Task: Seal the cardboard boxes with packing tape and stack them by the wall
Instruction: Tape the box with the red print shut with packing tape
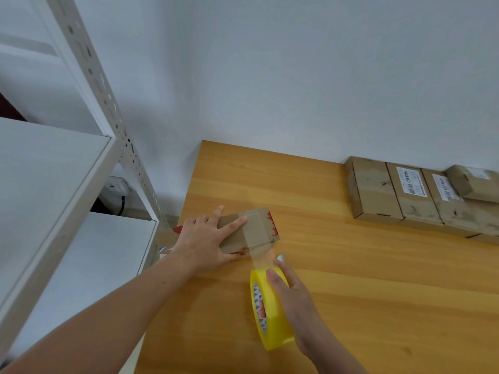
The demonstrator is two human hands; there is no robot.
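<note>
Mid-frame on the light wooden desk (364, 292), our left hand (205, 238) lies flat, fingers straight, pressing the small brown cardboard box w/ red print (256, 228). Our right hand (293, 298) grips the yellow roll of clear packing tape (272, 319), strip (261, 256) stretched btwn roll & box. Risks: a hard pull could slide the box or peel the strip; slack would wrinkle it. Sealed brown boxes (399, 195) sit by the wall (297, 76), right of frame.

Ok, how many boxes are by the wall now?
4: left box, middle box, right box in a row, small box atop the right box. More may be cut off at right.
</note>
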